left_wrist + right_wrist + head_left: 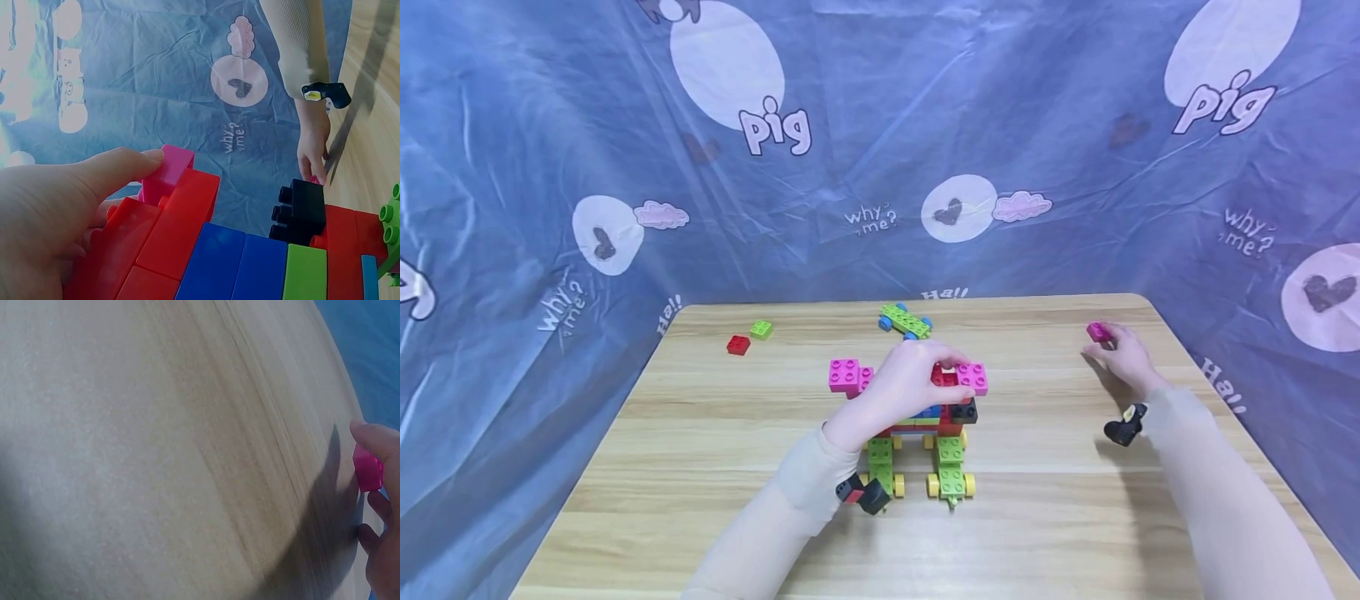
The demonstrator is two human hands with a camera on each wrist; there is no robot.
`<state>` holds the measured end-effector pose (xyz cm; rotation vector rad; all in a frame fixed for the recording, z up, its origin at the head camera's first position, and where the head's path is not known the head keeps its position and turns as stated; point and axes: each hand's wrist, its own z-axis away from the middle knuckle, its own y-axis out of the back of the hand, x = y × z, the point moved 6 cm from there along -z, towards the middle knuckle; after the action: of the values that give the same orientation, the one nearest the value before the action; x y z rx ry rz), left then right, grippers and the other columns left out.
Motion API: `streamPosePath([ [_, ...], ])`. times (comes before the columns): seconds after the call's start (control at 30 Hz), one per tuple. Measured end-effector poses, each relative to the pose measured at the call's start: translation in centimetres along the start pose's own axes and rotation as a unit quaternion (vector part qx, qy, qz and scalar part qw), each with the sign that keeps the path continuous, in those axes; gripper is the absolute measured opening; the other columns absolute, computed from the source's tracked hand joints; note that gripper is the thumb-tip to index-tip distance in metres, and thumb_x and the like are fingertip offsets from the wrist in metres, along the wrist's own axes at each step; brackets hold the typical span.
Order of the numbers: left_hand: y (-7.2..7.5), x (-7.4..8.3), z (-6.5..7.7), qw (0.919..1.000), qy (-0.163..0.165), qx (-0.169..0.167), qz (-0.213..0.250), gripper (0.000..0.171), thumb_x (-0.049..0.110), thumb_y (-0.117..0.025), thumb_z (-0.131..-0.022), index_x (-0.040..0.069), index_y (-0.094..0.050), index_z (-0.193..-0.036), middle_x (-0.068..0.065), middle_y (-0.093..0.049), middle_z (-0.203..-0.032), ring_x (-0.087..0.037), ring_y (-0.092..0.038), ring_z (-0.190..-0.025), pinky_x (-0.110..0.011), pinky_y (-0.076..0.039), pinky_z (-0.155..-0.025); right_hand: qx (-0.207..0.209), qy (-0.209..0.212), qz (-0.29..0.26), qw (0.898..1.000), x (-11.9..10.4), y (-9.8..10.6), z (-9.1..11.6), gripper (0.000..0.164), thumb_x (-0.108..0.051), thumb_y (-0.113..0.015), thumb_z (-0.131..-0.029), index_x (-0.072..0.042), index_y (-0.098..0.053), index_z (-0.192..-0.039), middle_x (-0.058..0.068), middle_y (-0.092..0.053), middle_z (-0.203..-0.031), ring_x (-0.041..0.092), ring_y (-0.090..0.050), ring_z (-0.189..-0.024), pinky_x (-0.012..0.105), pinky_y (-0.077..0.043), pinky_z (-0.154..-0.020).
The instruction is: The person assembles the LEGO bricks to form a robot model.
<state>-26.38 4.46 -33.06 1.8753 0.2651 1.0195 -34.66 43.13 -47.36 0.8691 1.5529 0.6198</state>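
A built figure of toy bricks stands mid-table, with red bricks [181,215], blue bricks [212,259] and a black brick [964,412] above green wheeled bases [951,479]. My left hand [904,385] reaches over its top and pinches a pink brick [972,378] at the right end. In the left wrist view the thumb presses that brick's side, beside the red bricks. More pink bricks [844,375] top the left end. At the far right, my right hand [1123,358] holds a magenta brick [1098,332] between thumb and fingers, low over the wooden table.
Behind the figure lies a green wheeled base [906,321] with blue wheels. A red brick [738,345] and a lime brick [762,330] lie at the back left. Blue printed cloth [865,258] hangs around the back and sides of the table [685,467].
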Motion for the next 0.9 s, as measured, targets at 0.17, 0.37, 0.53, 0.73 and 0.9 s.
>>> streamPosePath([
  [0.17, -0.01, 0.01, 0.00, 1.0000, 0.000, 0.001, 0.000, 0.043, 0.036, -0.076, -0.083, 0.014, -0.069, -0.118, 0.001, -0.070, -0.117, -0.011, -0.064, -0.109, -0.021, -0.050, -0.092, 0.011, 0.005, -0.002, 1.000, -0.04, -0.10, 0.17, 0.056, -0.012, -0.065, -0.090, 0.019, -0.041, -0.130, 0.042, -0.040, -0.125, 0.057, -0.039, -0.114, 0.063, -0.029, -0.100],
  [0.37, 0.03, 0.06, 0.05, 1.0000, -0.004, 0.001, -0.004, 0.042, 0.036, -0.076, -0.083, 0.014, -0.069, -0.118, 0.000, -0.070, -0.116, -0.011, -0.065, -0.109, -0.021, -0.050, -0.091, 0.028, 0.007, -0.015, 0.999, -0.09, -0.03, 0.44, 0.043, -0.006, -0.064, -0.090, 0.018, -0.049, -0.122, 0.038, -0.051, -0.114, 0.051, -0.052, -0.103, 0.054, -0.039, -0.092],
  [0.53, 0.06, 0.17, 0.00, 0.9999, -0.009, 0.005, -0.005, 0.042, 0.036, -0.076, -0.083, 0.013, -0.069, -0.118, 0.000, -0.070, -0.116, -0.012, -0.065, -0.108, -0.021, -0.051, -0.090, 0.041, -0.012, -0.019, 0.999, 0.00, 0.18, 0.69, 0.033, -0.008, -0.062, -0.092, 0.014, -0.056, -0.116, 0.034, -0.057, -0.112, 0.011, -0.059, -0.082, 0.022, -0.041, -0.079],
  [0.73, 0.05, 0.15, 0.02, 0.9999, -0.011, 0.009, 0.000, 0.042, 0.035, -0.076, -0.083, 0.013, -0.069, -0.117, 0.000, -0.071, -0.115, -0.012, -0.065, -0.107, -0.021, -0.051, -0.090, 0.053, -0.036, -0.027, 0.998, -0.03, 0.29, 0.95, 0.029, -0.011, -0.059, -0.093, 0.011, -0.061, -0.112, 0.033, -0.062, -0.109, -0.019, -0.037, -0.075, 0.014, -0.037, -0.074],
  [0.9, 0.03, 0.05, 0.06, 1.0000, -0.005, 0.007, -0.003, 0.042, 0.037, -0.075, -0.083, 0.014, -0.069, -0.117, 0.001, -0.070, -0.116, -0.011, -0.065, -0.109, -0.020, -0.050, -0.091, 0.049, -0.049, -0.033, 0.997, -0.21, 0.17, 0.95, 0.031, -0.011, -0.060, -0.092, 0.011, -0.060, -0.113, 0.033, -0.062, -0.110, -0.017, -0.039, -0.075, 0.016, -0.037, -0.072],
])
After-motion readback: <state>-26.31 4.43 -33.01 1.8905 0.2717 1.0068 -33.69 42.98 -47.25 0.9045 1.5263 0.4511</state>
